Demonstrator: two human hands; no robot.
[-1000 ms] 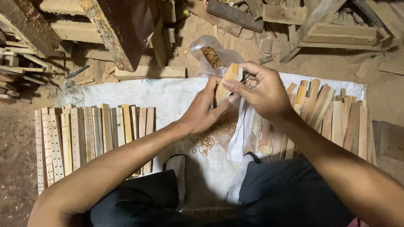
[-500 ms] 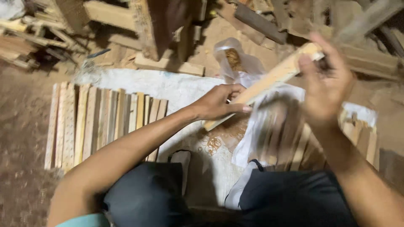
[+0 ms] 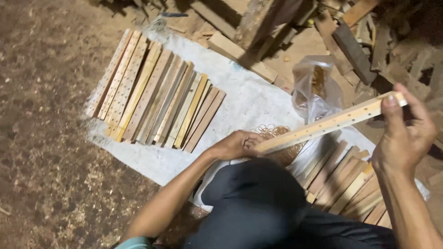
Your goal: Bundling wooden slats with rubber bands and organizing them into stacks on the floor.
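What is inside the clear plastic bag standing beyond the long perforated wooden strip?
The clear plastic bag holds a clump of tan rubber bands, showing through its wall. Its crumpled lower part hides how far they go down. The long perforated wooden strip crosses just in front of it.

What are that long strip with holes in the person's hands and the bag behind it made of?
The strip, held by the left hand and right hand, looks like pale, unfinished wood: matte, with a row of drilled holes. The bag seems to be thin clear plastic: glossy, crinkled, its contents showing through.
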